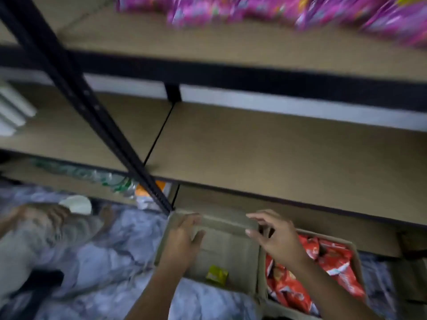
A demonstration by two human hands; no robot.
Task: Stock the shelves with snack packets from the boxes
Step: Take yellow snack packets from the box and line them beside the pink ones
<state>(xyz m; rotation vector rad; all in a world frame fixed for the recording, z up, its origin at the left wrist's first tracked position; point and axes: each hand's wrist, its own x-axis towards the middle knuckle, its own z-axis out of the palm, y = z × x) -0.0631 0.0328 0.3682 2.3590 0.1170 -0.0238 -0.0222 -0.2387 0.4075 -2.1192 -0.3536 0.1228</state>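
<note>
Hands frame the near-empty cardboard box (221,248): left hand (182,241) grips its left wall, right hand (275,239) hovers spread over its right rim; red packets (323,269) lie right; bare shelf (265,144) above.

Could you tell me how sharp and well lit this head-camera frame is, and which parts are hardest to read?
Head view: motion blur smears the whole frame, worst on the pink packets at the top; the shelf boards bow with wide-angle distortion; lighting is dim and flat, without glare; the left hand, right hand and red packets are soft but recognisable, their print unreadable.
</note>
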